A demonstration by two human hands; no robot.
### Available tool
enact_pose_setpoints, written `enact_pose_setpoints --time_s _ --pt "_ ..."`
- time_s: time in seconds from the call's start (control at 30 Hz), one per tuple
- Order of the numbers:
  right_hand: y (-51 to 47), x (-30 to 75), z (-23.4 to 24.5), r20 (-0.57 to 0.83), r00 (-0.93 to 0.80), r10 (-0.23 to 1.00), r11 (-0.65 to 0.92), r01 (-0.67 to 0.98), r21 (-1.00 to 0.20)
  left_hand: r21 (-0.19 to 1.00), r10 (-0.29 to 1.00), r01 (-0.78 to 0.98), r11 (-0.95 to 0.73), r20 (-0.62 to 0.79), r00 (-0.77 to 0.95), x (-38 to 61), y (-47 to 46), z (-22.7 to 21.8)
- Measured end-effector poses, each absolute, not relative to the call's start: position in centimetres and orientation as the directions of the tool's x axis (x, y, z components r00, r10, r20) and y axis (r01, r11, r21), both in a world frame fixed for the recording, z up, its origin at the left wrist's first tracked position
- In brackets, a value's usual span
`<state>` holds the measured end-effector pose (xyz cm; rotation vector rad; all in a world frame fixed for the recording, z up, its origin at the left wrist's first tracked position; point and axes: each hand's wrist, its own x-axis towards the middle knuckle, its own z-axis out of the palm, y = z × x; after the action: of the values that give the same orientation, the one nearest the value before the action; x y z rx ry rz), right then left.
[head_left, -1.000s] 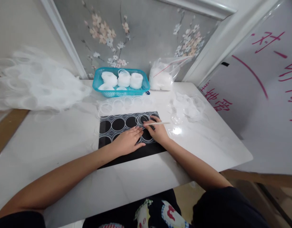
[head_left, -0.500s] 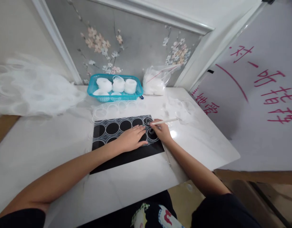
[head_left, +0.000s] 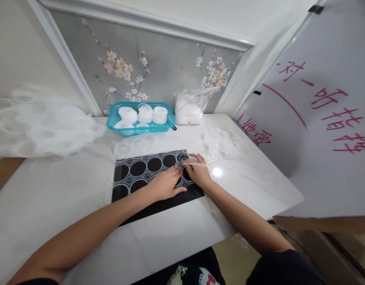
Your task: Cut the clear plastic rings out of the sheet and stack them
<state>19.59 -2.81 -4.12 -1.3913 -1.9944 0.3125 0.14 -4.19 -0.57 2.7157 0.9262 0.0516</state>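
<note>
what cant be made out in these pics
In the head view:
Sheet: partly hidden under the left hand.
Stick: tip by the right hand too small.
Pile: blurred, cut off by the left edge.
Board: writing cut off by the right edge.

Part of the black sheet (head_left: 173,201) is covered by the left hand (head_left: 165,184). Beside the fingers of the right hand (head_left: 198,170), the thin rings (head_left: 181,158) are too small to be counted. Well left of the left hand, the white pile (head_left: 48,124) is blurred and cropped; well right of the right hand, the whiteboard (head_left: 289,150) is cut off.
</note>
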Motion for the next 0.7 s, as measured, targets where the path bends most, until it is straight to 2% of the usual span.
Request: enact_pose_setpoints --time_s 0.03,0.1,0.17,0.2,0.23,0.3,0.37,0.43,0.53,0.7 --pt "-2.1 20.0 -3.6 0.409 -0.198 0.891 0.4 0.769 -0.498 0.266 0.606 0.599 -0.755 -0.066 0.793 0.2 -4.1 -0.3" --pt "-0.2 21.6 -2.0 0.47 -0.069 0.88 0.315 0.824 -0.471 0.254 0.606 0.61 -0.751 -0.105 0.789 0.4 -3.9 0.4" --pt "1.1 23.4 -0.4 0.543 0.315 0.778 0.071 0.816 -0.574 0.241 0.598 0.613 -0.753 -0.139 0.789 0.4 -4.0 1.0" --pt "1.0 24.0 0.2 0.556 0.424 0.715 0.017 0.784 -0.62 0.242 0.591 0.606 -0.758 -0.139 0.795 0.2 -4.1 1.2" --pt "0.4 24.2 0.4 0.568 0.4 0.719 0.051 0.785 -0.617 0.249 0.585 0.595 -0.764 -0.121 0.802 0.0 -4.4 1.3" --pt "-2.3 23.5 -0.2 0.516 0.141 0.845 0.231 0.774 -0.589 0.269 0.576 0.567 -0.778 -0.054 0.816 -0.5 -5.4 1.0" --pt "-6.1 22.0 -1.5 0.395 -0.018 0.918 0.305 0.671 -0.676 0.274 0.552 0.53 -0.802 0.003 0.834 -1.2 -6.6 0.3" --pt "-9.2 20.6 -2.6 0.333 -0.039 0.942 0.291 0.589 -0.754 0.261 0.507 0.483 -0.836 0.032 0.861 -1.7 -7.7 -0.6" --pt "-11.1 19.7 -3.2 0.301 0.024 0.953 0.247 0.513 -0.822 0.238 0.458 0.432 -0.87 0.066 0.886 -2.1 -8.5 -1.8" --pt "-10.3 20.1 -3.0 0.307 0.023 0.951 0.255 0.5 -0.828 0.222 0.461 0.436 -0.872 0.077 0.884 -2.2 -8.5 -2.9"
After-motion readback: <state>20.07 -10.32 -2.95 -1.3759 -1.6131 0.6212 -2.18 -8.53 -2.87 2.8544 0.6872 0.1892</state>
